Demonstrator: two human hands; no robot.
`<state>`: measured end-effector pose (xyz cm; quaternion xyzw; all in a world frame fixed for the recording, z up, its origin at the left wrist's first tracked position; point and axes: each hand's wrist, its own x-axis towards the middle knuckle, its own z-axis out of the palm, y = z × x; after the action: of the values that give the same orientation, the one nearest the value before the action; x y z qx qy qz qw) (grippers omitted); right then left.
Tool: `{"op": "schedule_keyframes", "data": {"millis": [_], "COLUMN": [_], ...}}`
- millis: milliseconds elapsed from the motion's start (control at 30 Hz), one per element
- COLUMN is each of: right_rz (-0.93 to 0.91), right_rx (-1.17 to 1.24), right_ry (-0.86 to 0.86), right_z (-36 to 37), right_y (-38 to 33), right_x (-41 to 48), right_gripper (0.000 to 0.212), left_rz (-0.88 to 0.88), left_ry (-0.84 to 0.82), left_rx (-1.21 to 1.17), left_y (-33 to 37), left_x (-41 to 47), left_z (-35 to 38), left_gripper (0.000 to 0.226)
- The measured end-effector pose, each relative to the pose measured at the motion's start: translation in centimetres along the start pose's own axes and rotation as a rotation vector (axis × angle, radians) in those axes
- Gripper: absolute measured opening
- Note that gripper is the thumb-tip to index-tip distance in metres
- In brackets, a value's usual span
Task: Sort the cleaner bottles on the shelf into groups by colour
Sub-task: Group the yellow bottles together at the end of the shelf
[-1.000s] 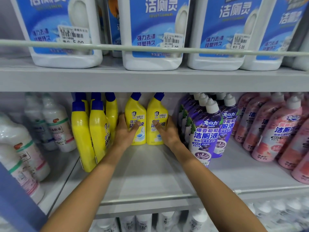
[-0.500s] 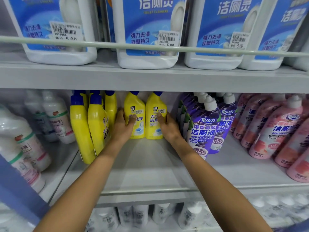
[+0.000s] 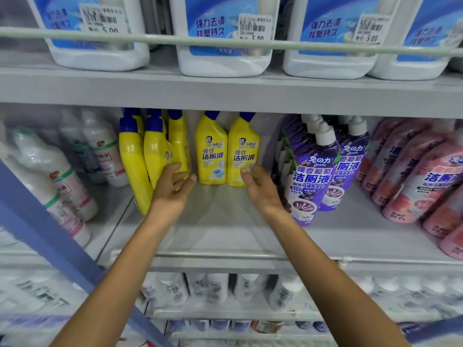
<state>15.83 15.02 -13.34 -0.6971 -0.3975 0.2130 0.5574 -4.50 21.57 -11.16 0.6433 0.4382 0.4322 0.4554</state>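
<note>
Grey shop shelf holds two upright yellow plastic bottles with blue caps. Left hand and right hand reach close beside them, fingers loose, each grip released.

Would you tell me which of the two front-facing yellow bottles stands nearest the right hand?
The right one of the pair, the yellow blue-capped plastic bottle beside the purple bottles; the right hand reaches its base, its twin stands further left.

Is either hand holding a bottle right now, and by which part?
Nothing is held: the left hand and right hand are open, low beside the two front-facing yellow bottles.
</note>
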Motion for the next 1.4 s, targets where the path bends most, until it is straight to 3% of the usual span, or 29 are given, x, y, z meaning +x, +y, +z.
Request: {"op": "schedule_keyframes", "data": {"millis": [167, 433, 600, 700, 800, 1200, 1400], "right_rz": [-0.027, -0.226, -0.318, -0.377, -0.36, -0.333, -0.344], "right_rx": [0.08, 0.119, 0.038, 0.002, -0.026, -0.022, -0.092], "right_ry": [-0.072, -0.147, -0.081, 0.01, 0.054, 0.103, 0.221], "right_z": [2.6, 8.6, 13.6, 15.1, 14.7, 4.6, 0.5], "right_y": [-3.2, -12.2, -14.0, -12.9, -12.8, -9.1, -7.9], "right_x": [-1.5, -3.1, -3.5, -3.8, -4.0, -6.7, -6.0], "right_gripper": [0.057, 0.049, 0.052, 0.05, 0.048, 0.039, 0.053], "left_rz": [0.019, 0.154, 0.146, 0.166, 0.153, 0.228, 0.26], "left_ry": [0.061, 0.304, 0.127, 0.096, 0.061, -0.189, -0.329], "left_rx": [-0.013, -0.025, 0.062, 0.123, 0.076, -0.014, -0.023], "left_y": [0.8, 4.0, 3.7, 3.1, 1.8, 0.2, 1.0], "left_x": [-2.8, -1.0, 0.8, 0.3, 0.5, -1.5, -1.1], "left_z": [-4.4, -9.7, -9.5, -9.5, -10.1, -7.8, -4.0], "left_gripper": [0.036, 0.041, 0.048, 0.04, 0.056, 0.055, 0.056]}}
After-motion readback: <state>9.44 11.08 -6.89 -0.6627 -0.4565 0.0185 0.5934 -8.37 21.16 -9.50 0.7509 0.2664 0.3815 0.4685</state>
